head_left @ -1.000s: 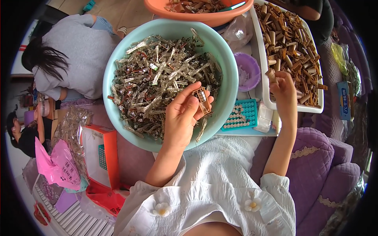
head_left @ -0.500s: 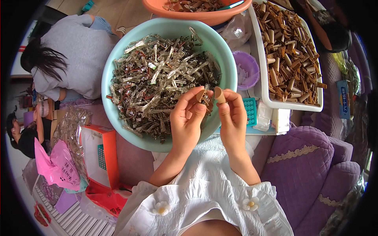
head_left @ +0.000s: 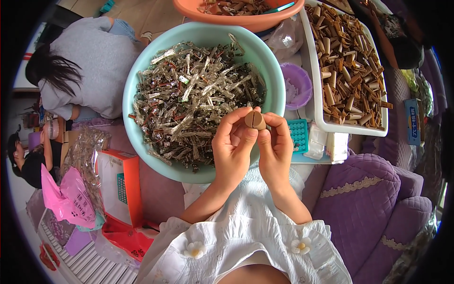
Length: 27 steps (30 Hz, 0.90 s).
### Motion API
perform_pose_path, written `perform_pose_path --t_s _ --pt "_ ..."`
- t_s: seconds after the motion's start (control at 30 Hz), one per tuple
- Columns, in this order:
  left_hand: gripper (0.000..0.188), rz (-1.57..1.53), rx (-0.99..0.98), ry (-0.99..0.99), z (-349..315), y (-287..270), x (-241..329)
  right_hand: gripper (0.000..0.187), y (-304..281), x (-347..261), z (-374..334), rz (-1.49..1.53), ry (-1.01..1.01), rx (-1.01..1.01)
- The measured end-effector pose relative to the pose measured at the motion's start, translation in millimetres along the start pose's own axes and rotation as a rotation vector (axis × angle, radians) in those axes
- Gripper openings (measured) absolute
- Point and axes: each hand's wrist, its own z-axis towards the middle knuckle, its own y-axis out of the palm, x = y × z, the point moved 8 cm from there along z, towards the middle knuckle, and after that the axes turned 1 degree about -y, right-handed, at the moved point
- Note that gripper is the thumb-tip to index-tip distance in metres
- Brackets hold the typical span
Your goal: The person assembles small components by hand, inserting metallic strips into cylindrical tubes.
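Two brown half-round shell pieces meet flat side to flat side above the near right rim of a pale green basin (head_left: 132, 118), with a thin dark seam between them. My left hand (head_left: 232, 154) pinches the left half-shell (head_left: 250, 119) between thumb and fingers. Against it, my right hand (head_left: 275, 147) presses the right half-shell (head_left: 259, 121) in a similar pinch. Whether anything lies between the halves is hidden. The basin holds a heap of bundled clear-coated wires (head_left: 194, 99) with small shiny parts.
A white bin (head_left: 316, 102) of brown shell pieces (head_left: 347, 71) stands at the right. Near it are a purple bowl (head_left: 306, 90) and a teal perforated tray (head_left: 299, 135). An orange basin (head_left: 236, 17) is at the back. One person (head_left: 92, 61) bends forward at the left.
The two half-shells were apart, one in each hand; now they are together. Both hands have closed in toward each other.
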Motion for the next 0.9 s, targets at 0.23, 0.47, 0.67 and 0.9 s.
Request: perform_pose_path --t_s 0.23,0.47,0.67,0.9 --pt "0.033 0.003 -0.017 0.026 -2.0 4.9 4.9 0.020 -2.2 -6.2 1.4 -0.199 -0.078 -0.021" --pt "0.034 0.073 -0.059 0.064 -11.6 -3.5 10.4 0.026 20.2 -26.0 -5.7 -0.543 -0.147 -0.351" --pt "0.042 -0.206 0.031 -0.097 -4.5 -6.2 -1.6 0.030 28.3 -34.7 -10.0 -0.534 -0.388 -0.145" --pt "0.045 -0.506 -0.040 -0.464 -3.1 -27.7 -14.1 0.011 -2.8 -59.1 24.3 -0.721 -0.123 -0.475"
